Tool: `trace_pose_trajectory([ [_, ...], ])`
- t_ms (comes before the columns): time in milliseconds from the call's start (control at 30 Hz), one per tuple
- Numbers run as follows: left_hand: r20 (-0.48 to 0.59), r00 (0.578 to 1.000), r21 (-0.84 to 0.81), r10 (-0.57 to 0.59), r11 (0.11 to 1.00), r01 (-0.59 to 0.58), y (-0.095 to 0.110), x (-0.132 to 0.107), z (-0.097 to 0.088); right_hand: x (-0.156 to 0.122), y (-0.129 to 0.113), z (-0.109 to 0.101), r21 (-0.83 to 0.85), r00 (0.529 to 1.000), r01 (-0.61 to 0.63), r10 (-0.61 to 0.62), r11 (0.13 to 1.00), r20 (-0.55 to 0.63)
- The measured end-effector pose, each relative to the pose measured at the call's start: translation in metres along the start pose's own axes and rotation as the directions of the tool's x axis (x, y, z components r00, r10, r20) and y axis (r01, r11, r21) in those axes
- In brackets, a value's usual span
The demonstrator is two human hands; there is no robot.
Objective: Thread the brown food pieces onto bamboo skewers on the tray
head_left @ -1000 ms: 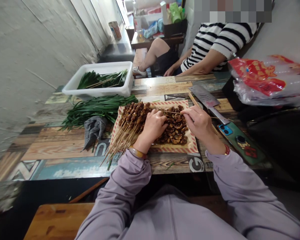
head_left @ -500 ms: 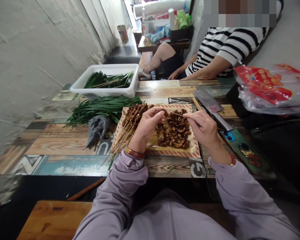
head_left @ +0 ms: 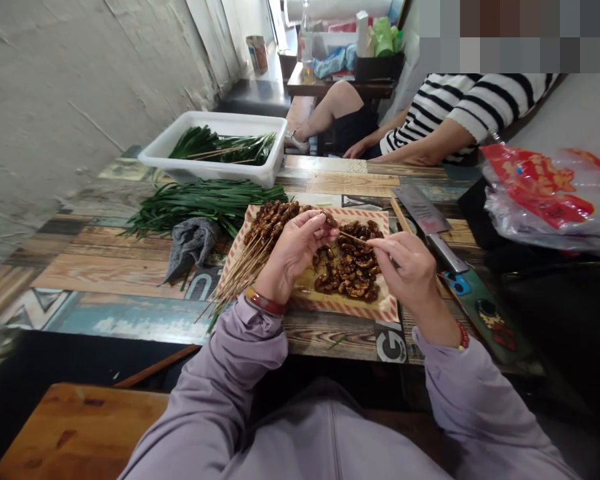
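My left hand (head_left: 303, 241) pinches a small dark brown, glossy piece of food (head_left: 329, 219) between thumb and fingers, above a paper-lined tray (head_left: 305, 300) with a red-striped border. My right hand (head_left: 405, 260) grips a thin wooden skewer (head_left: 353, 237) that points left toward that piece. Whether the tip is inside it I cannot tell. Loose brown glazed pieces (head_left: 350, 273) lie on the tray's right side beneath the hands. Filled skewers (head_left: 265, 223) are stacked on its left, their bare sticks reaching toward me, partly behind my left hand.
Left of the tray are green leafy stalks (head_left: 200, 203) and a grey cloth (head_left: 193, 243). A white plastic tub (head_left: 155, 157) holds more stalks. A cleaver (head_left: 423, 210) and a phone-patterned green strip (head_left: 485, 310) lie right, near plastic bags (head_left: 545, 193). A person in stripes (head_left: 445, 113) sits across.
The camera view has shifted slightly. The right end of the skewer sits a little lower, so it slants more. Both hands keep their holds.
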State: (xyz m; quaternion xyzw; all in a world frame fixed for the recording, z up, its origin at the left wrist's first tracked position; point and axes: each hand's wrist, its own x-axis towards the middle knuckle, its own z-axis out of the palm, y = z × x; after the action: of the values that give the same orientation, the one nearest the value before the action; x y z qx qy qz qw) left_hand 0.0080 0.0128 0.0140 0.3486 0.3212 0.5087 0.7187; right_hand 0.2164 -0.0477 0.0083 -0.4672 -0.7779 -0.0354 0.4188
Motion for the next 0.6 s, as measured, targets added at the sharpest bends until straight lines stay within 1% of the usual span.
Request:
trace_pose_trajectory([
  [167, 0.002, 1.000, -0.024, -0.009, 1.000, 0.009, -0.002, -0.001, 0.002, -0.002, -0.006, 0.001, 0.062, 0.998, -0.022, 0.018, 0.998, 0.061],
  [367, -0.013, 1.000, -0.051, -0.012, 0.999, 0.012, -0.002, 0.000, 0.003, -0.003, -0.012, 0.004, 0.122, 0.997, -0.026, 0.018, 0.992, 0.069],
  [500, -0.038, 0.999, -0.025, -0.022, 0.999, 0.021, -0.003, 0.001, 0.003, -0.005, -0.015, 0.009, 0.189, 0.993, -0.032, 0.010, 0.981, 0.116],
  [600, -0.022, 1.000, 0.010, 0.000, 1.000, 0.000, -0.005, -0.001, 0.005, -0.007, -0.015, 0.013, 0.209, 0.991, -0.030, 0.001, 0.977, 0.136],
])
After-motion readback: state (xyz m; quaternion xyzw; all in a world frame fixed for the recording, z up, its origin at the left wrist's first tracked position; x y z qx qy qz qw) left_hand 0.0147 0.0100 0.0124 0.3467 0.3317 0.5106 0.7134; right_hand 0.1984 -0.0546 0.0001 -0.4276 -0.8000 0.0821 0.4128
